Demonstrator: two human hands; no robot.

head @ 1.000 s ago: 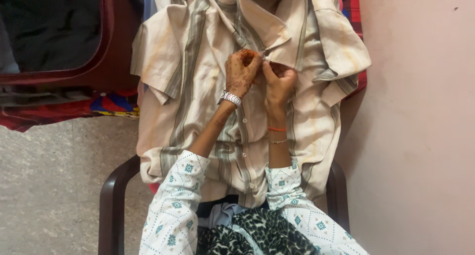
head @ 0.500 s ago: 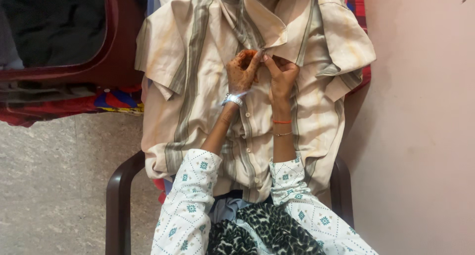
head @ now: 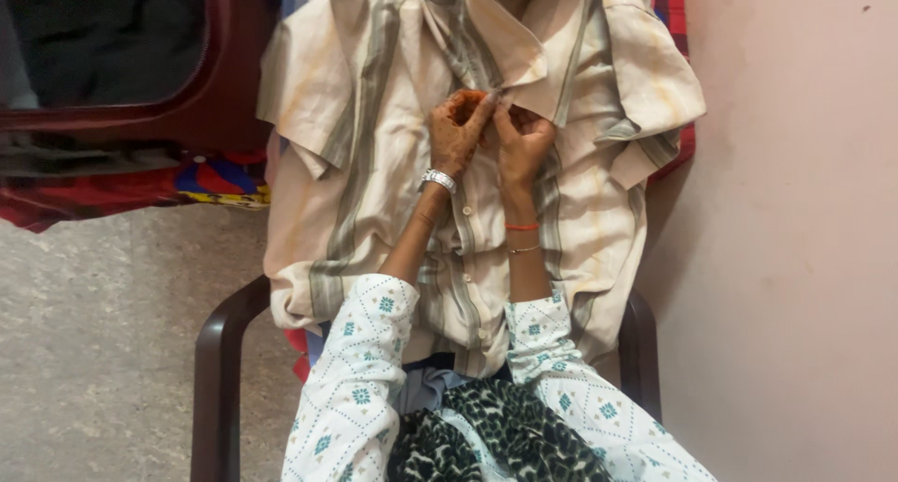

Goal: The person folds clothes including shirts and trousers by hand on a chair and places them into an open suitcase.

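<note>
We find the cream shirt [head: 374, 154] with grey-green stripes spread front-up over a dark brown plastic chair [head: 217, 370], its placket running down the middle and the collar open at the top, the chair standing on a speckled stone floor [head: 103, 332] against a pale pink wall [head: 795, 257], with a maroon suitcase [head: 215, 98] behind at the left. The left hand [head: 456, 131] (henna-marked, a metal watch [head: 437, 180] at the wrist) and the right hand [head: 519, 140] meet just below the collar, fingertips of both pressed together pinching the placket edges. Against the frame half a second earlier, we note the hands keep the same pinch at the same spot and the shirt lies unchanged.
</note>
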